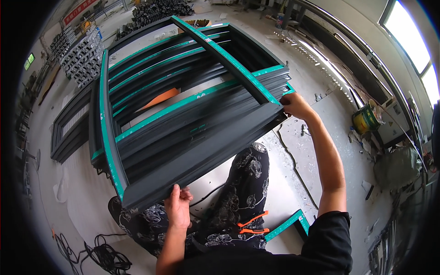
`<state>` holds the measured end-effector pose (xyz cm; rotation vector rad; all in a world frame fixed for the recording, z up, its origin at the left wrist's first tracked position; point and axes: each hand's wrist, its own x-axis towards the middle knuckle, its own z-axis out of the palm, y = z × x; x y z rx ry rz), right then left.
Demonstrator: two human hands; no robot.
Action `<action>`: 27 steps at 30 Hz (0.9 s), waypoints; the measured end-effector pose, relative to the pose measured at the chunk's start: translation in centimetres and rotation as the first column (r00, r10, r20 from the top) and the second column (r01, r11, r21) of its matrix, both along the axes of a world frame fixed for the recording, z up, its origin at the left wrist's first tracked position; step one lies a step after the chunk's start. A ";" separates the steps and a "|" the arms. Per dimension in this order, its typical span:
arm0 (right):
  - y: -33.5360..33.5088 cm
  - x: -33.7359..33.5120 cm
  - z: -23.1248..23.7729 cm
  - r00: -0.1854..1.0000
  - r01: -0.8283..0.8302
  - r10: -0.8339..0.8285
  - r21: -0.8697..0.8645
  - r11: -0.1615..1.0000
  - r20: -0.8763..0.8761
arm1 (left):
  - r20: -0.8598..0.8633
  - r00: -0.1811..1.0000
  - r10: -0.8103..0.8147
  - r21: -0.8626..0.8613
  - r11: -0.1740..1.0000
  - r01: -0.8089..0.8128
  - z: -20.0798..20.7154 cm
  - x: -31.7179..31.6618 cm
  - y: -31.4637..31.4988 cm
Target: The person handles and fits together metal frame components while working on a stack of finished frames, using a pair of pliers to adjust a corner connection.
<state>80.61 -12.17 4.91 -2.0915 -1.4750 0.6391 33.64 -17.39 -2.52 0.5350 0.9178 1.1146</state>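
Gripping the dark frame (192, 137) — left hand (178, 207) and right hand (295, 105) clenched on its edge, fingers partly hidden.

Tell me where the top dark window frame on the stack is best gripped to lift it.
Judging by its pose, grip the near bottom rail of the top frame at both ends, from the person's side: left hand at the near-left corner, right hand at the right corner. The long, wide frame likely needs that spread to stay level.
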 end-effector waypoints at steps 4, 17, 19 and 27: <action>-0.9 0.8 -1.0 0.996 -0.012 0.018 0.071 0.997 -0.084 | 0.014 0.999 -0.040 0.002 0.999 0.040 -0.3 -0.1 -0.1; -6.8 -5.0 -4.1 0.723 0.413 -0.220 0.155 0.897 -0.656 | 0.029 0.995 -0.091 -0.005 0.996 0.092 -0.1 -0.3 0.0; -6.8 -6.8 -5.2 0.556 0.493 -0.217 0.108 0.864 -0.802 | 0.020 0.998 -0.053 -0.011 0.999 0.053 0.4 0.4 -0.2; -7.0 -16.6 -5.3 0.127 0.380 0.021 0.068 0.923 -0.992 | 0.001 0.987 -0.162 0.107 0.981 0.161 -0.6 1.3 0.2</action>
